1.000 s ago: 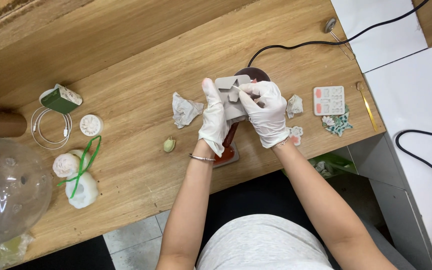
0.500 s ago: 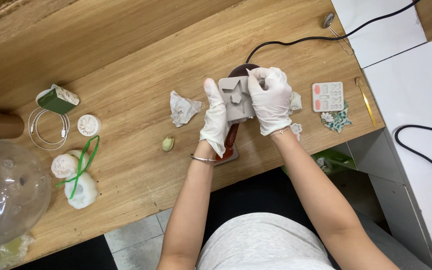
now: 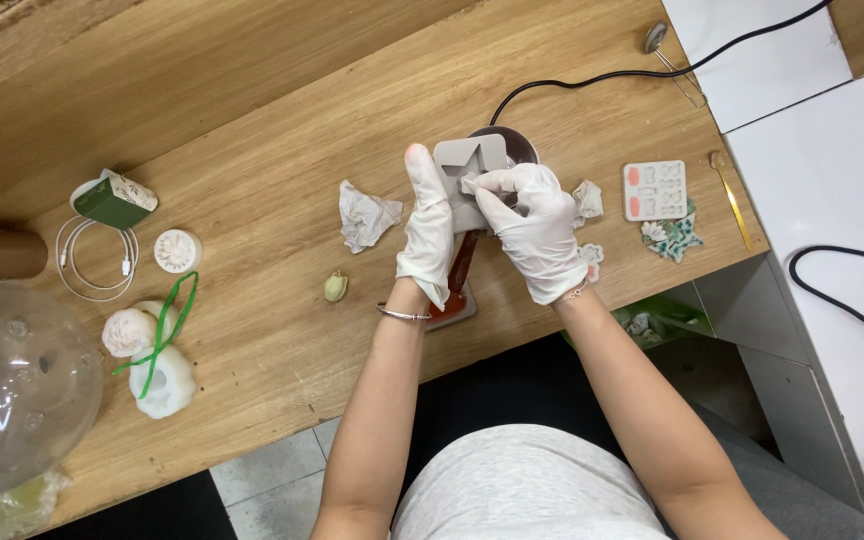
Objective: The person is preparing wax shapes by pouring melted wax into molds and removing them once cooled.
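Gripping a grey mould, both gloved hands' fingers hide its lower half.

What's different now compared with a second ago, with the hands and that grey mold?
Both gloved hands have carried the grey mold a little away from the body, over the dark round base. The right hand shifted its grip to the mold's near edge; the left hand kept holding its side. The crumpled paper and the rest stayed put.

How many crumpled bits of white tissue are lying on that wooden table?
2: one crumpled tissue left of the gloved left hand, a smaller tissue wad beside the right hand. Others may hide under the hands.
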